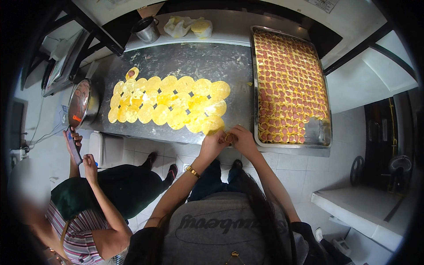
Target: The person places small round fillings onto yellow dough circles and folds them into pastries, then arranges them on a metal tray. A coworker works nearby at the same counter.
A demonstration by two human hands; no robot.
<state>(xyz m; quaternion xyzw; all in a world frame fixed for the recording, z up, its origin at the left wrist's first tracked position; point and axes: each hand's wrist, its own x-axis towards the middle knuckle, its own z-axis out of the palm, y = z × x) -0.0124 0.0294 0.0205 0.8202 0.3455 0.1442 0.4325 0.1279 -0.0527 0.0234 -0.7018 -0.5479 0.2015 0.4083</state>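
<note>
At the front edge of the dark worktop (185,56), my left hand (213,142) and my right hand (242,138) meet, fingers closed around a small yellow-wrapped dumpling (229,138). Fingers hide most of it. Just beyond my left hand lie several rows of round yellow dumpling wrappers (160,114), edges overlapping. One more wrapper holding a dab of pinkish filling (132,73) sits past their far left corner. To the right of my hands, a large metal tray (320,131) carries close rows of open-topped dumplings (289,84); its near right corner shows bare metal.
A steel bowl (93,106) of pinkish filling with an orange-handled tool stands at the left. Along the back are a metal pot (146,30), a white plastic bag (177,26) and stacked wrappers (201,28). A co-worker (95,190) at left holds a flat purple object (73,145).
</note>
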